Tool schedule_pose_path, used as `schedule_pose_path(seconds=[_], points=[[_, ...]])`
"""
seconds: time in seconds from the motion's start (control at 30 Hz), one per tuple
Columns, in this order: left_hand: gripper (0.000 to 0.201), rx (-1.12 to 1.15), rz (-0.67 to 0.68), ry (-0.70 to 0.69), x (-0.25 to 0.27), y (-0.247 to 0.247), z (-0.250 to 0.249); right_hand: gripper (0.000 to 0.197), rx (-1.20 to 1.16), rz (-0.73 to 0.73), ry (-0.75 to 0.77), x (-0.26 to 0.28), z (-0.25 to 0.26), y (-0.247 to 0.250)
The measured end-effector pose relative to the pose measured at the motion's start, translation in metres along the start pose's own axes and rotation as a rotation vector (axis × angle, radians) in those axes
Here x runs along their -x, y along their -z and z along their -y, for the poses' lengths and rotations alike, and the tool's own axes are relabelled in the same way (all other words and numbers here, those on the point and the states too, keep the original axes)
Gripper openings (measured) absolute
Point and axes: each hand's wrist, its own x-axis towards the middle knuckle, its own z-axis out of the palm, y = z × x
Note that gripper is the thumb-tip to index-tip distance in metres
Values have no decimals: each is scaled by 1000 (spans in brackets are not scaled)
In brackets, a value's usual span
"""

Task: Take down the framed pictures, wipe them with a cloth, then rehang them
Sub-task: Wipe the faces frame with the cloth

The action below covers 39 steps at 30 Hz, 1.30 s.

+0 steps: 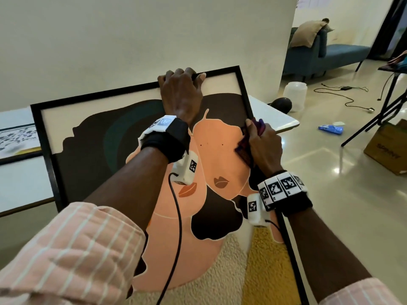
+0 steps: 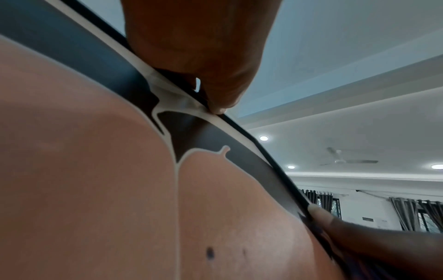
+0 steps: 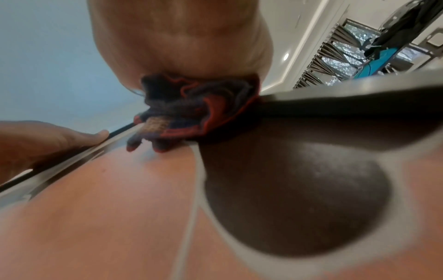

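Dark cloth (image 1: 246, 144) bunched in right hand (image 1: 263, 146), pressed on framed picture (image 1: 132, 150) near right edge. Left hand (image 1: 180, 93) clamps top edge. Picture off wall, mid-wipe. Second picture (image 1: 17, 139) lies beyond left hand; rehanging remains.

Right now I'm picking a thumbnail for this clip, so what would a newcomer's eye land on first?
First, the large black-framed picture of peach faces and dark hair, filling the middle of the head view, propped tilted against the white table. Next, the left hand gripping its top edge. Then the right hand pressing a bunched dark red-edged cloth near the frame's right side.
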Motion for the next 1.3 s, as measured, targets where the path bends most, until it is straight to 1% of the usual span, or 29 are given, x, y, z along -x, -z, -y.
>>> schedule_pose_path(seconds=[0.17, 0.23, 0.4, 0.5, 0.63, 0.8, 0.87, 1.0, 1.1, 1.2, 1.3], points=[[44, -13, -17, -9, -1, -3, -3, 50, -19, -14, 33, -17, 12, 0], [45, -18, -20, -3, -1, -5, 2, 51, -9, -21, 47, -12, 10, -2], [44, -12, -22, -1, -1, -7, 4, 54, 48, -43, 13, 11, -14, -3], [43, -20, -28, -8, -1, -7, -2, 53, 33, -28, -6, 3, -7, 2], [44, -21, -12, -17, -2, -9, 1, 51, -2, -14, 16, -1, -2, 3], [44, -3, 17, -5, -3, -14, 10, 52, 54, 22, -9, 34, -41, 0], [44, -16, 5, -7, -3, -16, 7, 51, 47, 29, -12, 32, -41, 1], [45, -29, 14, -25, -4, -19, -1, 51, -11, -6, -24, 13, -26, 1], [47, -55, 21, -11, -7, -22, 9, 51, 43, 5, -14, 26, -35, -2], [50, -49, 89, -4, -4, -29, 17, 48, 101, 22, -43, 49, -52, -2], [54, -50, 157, 41, 6, -36, 7, 49, 127, 2, -59, 58, -61, -5]])
